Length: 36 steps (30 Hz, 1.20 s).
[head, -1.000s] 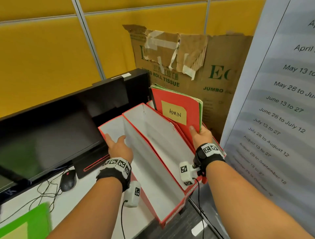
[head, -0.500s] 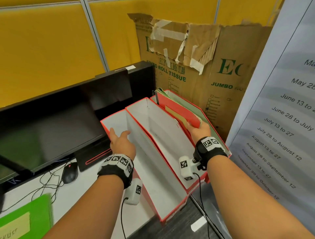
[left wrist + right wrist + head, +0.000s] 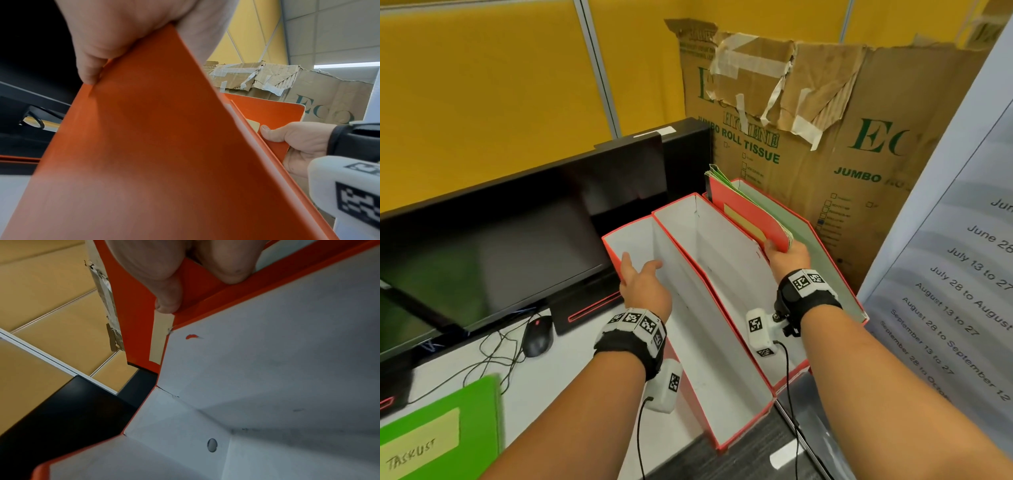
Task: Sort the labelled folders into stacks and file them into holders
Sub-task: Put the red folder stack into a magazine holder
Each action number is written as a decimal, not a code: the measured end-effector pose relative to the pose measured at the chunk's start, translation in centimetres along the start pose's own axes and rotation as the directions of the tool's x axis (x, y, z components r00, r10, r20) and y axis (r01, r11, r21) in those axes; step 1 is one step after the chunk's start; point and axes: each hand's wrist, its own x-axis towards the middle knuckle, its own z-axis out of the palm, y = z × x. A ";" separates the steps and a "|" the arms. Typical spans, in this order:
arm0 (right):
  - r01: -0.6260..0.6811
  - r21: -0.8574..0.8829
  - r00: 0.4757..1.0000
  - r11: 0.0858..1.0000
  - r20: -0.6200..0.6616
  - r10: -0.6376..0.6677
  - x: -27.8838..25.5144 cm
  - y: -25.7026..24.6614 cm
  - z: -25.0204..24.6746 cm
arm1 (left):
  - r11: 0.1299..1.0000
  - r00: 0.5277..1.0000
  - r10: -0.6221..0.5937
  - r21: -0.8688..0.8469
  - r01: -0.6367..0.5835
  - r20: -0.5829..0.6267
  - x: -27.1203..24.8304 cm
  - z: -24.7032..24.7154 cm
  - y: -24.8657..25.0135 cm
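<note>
Three red holders with white insides stand side by side. My left hand [image 3: 642,277] grips the left wall of the left holder [image 3: 688,339], thumb inside and fingers outside; the left wrist view shows that wall [image 3: 144,162] between thumb and fingers. My right hand [image 3: 787,255] pinches the low corner of a folder stack [image 3: 753,216], red in front with a yellow label and green behind. The stack leans back inside the right holder [image 3: 823,265]. The middle holder [image 3: 729,270] holds nothing. In the right wrist view my thumb [image 3: 166,293] presses the red folder [image 3: 135,321].
A green folder labelled TASKLIST [image 3: 438,435] lies on the desk at the lower left. A black monitor [image 3: 500,240] and a mouse [image 3: 537,337] with cables sit left of the holders. A taped cardboard box [image 3: 825,137] stands behind, a white dated banner [image 3: 962,257] to the right.
The folder stack has gone from upright above the right holder down into it, leaning back, with its label mostly hidden. My left hand has stayed on the left holder.
</note>
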 end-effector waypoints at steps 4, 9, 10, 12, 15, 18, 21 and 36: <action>0.018 -0.055 1.000 0.998 0.023 -0.017 0.4 0.3 0.2 | 1.000 1.000 -0.001 0.011 0.001 0.012 -0.1 -0.1 0.1; 0.063 -0.081 0.993 0.995 0.103 -0.055 0.3 0.4 -0.3 | 1.000 1.000 -0.008 -0.008 0.008 0.009 -0.1 -0.1 0.1; 0.087 -0.068 0.990 0.994 0.116 -0.079 0.1 0.4 -0.3 | 1.000 1.000 -0.010 -0.008 0.011 0.009 -0.2 -0.1 0.2; 0.126 -0.006 0.984 0.992 0.131 -0.124 -0.3 0.5 -0.5 | 1.000 1.000 -0.015 -0.008 0.015 0.011 -0.3 -0.2 0.3; 0.146 0.029 0.981 0.989 0.121 -0.149 -0.7 0.7 -1.0 | 1.000 1.000 -0.023 -0.016 0.023 0.011 -0.3 -0.3 0.4; 0.148 0.053 0.982 0.988 0.109 -0.153 -0.9 0.6 -1.4 | 1.000 1.000 -0.023 -0.018 0.023 0.009 -0.3 -0.3 0.4; 0.165 0.062 0.980 0.984 0.101 -0.171 -1.0 0.6 -1.6 | 1.000 1.000 -0.024 -0.012 0.024 0.012 -0.3 -0.2 0.4; 0.123 0.147 0.986 0.982 0.092 -0.137 -1.1 -0.1 -2.5 | 1.000 1.000 -0.020 -0.015 0.020 0.005 0.1 0.2 0.0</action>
